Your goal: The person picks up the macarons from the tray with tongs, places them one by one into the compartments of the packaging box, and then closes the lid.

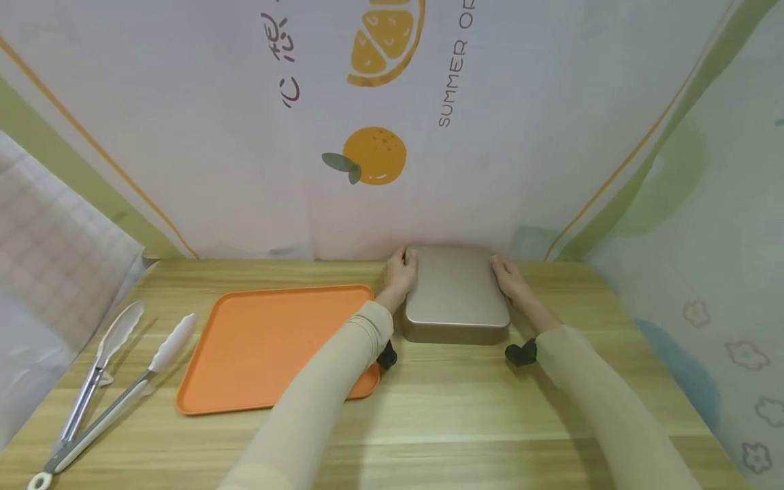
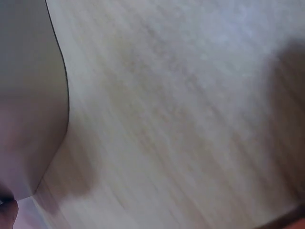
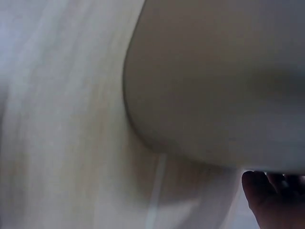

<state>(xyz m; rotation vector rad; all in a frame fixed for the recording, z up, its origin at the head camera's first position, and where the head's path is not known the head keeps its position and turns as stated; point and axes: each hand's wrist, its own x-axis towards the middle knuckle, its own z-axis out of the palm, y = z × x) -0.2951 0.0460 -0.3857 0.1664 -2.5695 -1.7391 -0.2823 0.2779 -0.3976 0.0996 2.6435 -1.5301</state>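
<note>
A champagne-coloured rectangular metal baking pan (image 1: 456, 289) is at the back of the table, right of centre, flat face up. My left hand (image 1: 400, 274) grips its left side near the far corner, thumb by the upper edge. On the opposite side my right hand (image 1: 513, 280) holds the pan near its far right corner. The pan's side wall (image 2: 33, 95) fills the left part of the left wrist view, with a bit of fingertip below it. In the right wrist view, dark fingers (image 3: 274, 198) touch the pan's lower edge. The pan's inside is hidden.
An orange tray (image 1: 275, 347) lies left of the pan, partly under my left forearm. Tongs (image 1: 104, 395) with pale scalloped tips lie spread at the table's left. A printed cloth (image 1: 490, 184) hangs behind the table; more cloth (image 1: 704, 272) hangs at the right.
</note>
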